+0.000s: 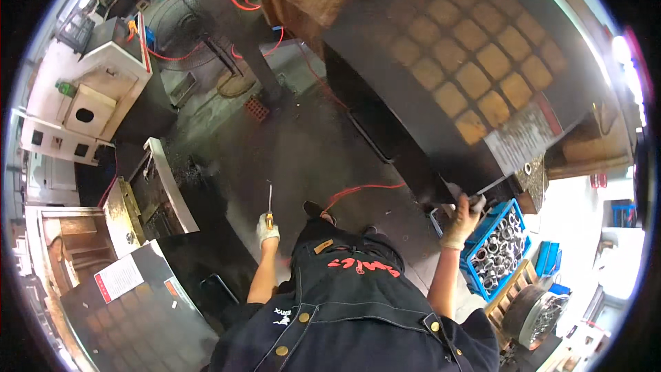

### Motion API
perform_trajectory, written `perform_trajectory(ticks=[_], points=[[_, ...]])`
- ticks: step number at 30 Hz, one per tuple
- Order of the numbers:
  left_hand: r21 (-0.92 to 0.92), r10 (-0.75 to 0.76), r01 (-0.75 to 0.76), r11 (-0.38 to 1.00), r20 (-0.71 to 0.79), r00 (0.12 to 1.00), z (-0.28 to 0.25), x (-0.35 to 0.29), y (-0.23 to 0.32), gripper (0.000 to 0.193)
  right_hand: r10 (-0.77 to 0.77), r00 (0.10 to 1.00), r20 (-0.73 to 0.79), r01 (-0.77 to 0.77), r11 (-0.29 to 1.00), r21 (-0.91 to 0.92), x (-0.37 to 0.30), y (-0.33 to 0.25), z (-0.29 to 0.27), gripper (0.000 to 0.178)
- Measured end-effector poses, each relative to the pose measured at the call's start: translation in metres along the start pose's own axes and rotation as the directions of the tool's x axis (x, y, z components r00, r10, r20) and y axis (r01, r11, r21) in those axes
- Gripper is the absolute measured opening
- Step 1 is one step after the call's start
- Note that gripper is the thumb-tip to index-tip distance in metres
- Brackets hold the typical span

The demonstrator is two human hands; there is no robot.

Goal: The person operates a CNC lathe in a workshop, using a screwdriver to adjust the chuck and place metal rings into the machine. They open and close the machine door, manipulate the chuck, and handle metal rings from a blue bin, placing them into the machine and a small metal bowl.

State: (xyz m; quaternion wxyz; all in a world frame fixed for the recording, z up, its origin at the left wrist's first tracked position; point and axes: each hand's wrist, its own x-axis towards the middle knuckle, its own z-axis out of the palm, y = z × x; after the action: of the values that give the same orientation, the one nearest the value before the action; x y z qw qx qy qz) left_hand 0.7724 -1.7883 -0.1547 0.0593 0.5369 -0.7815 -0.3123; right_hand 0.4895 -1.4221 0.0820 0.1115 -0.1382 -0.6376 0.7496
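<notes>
My left hand [267,230], in a pale work glove, is closed around the yellow handle of a screwdriver [270,200], whose metal shaft points away from me above the floor. My right hand [463,223], also in a pale glove, is raised at the lower corner of a large dark machine panel [413,83]. Its fingers are curled around something small and greyish, too unclear to name. Beside that hand stands a blue crate [475,277] filled with metal rings [497,251].
A red hose [358,189] crosses the dark floor by my feet. Another machine panel [148,303] stands at the near left. A slatted wooden pallet [513,293] and a round metal part [533,315] sit at the near right. Farther off are a pillar [241,34] and a red brick [256,109].
</notes>
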Motion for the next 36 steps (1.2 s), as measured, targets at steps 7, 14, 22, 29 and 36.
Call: perform_trajectory(ticks=[7,14,22,29,36], points=[[-0.122,0.294,-0.293,0.948,-0.015,0.956,-0.028,0.106,0.062,0.033,0.037,0.999,-0.016,-0.031,0.957,0.29,0.024,0.043,-0.02,0.039],[-0.339,0.557,-0.493,0.801,0.121,0.822,-0.048,0.131,0.169,0.032,-0.064,0.897,-0.438,0.18,0.957,0.229,0.026,0.045,0.017,0.037],[-0.577,0.928,-0.73,0.365,0.288,0.236,0.006,0.121,0.279,0.03,-0.005,0.75,-0.661,0.196,0.957,0.215,0.031,0.045,0.025,0.04],[-0.777,0.89,-0.622,0.1,0.349,-0.294,0.029,0.083,0.376,0.023,-0.032,0.612,-0.79,0.184,0.977,0.103,0.022,0.054,0.036,0.043],[-0.819,0.552,-0.568,0.087,0.514,-0.657,0.057,0.051,0.429,0.027,0.033,0.596,-0.803,0.428,0.833,0.352,-0.024,0.093,0.021,0.053]])
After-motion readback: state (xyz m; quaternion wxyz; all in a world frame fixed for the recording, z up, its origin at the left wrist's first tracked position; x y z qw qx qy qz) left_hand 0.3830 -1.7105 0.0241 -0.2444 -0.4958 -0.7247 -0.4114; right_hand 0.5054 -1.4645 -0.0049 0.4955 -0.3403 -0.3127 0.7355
